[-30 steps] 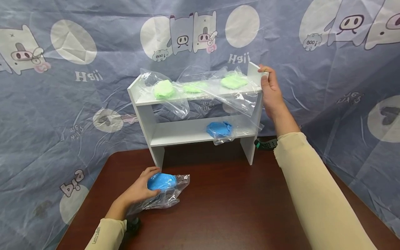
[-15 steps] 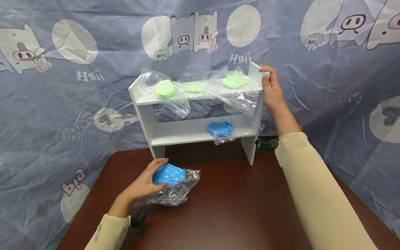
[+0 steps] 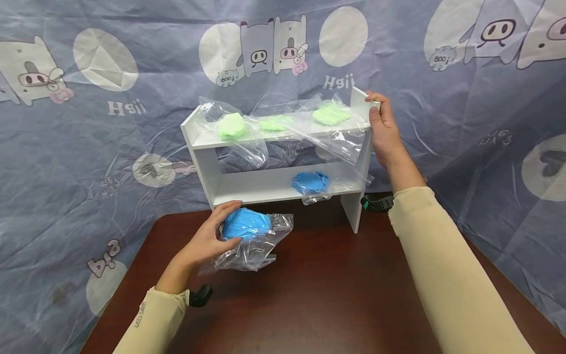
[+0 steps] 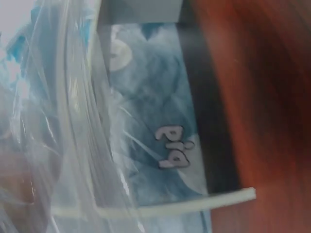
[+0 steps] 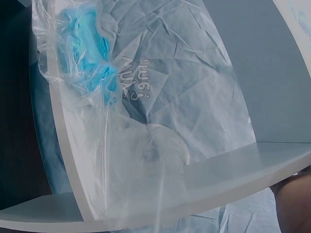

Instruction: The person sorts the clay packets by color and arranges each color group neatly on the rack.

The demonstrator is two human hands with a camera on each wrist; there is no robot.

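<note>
In the head view my left hand (image 3: 208, 241) grips a soft, clay-like blue lump (image 3: 246, 223) in a clear plastic bag, thumb and fingers on either side. It is held up in front of the white shelf's (image 3: 252, 189) lower left. Loose plastic (image 4: 82, 121) blurs much of the left wrist view. My right hand (image 3: 383, 130) grips the upper right side panel (image 3: 360, 105) of the shelf. A second bagged blue lump (image 3: 310, 182) lies at the right of the lower board, also seen in the right wrist view as a blue lump (image 5: 85, 46).
On the top board lie three bagged pale green lumps, a left one (image 3: 232, 126), a middle one (image 3: 275, 123) and a right one (image 3: 330, 114). Their plastic hangs over the board's front edge. The shelf stands on a dark brown table (image 3: 309, 295) before a printed cloth (image 3: 146, 123).
My left hand has lifted the bagged blue lump up and to the right, from low over the table toward the lower board. The right hand has stayed on the side panel.
</note>
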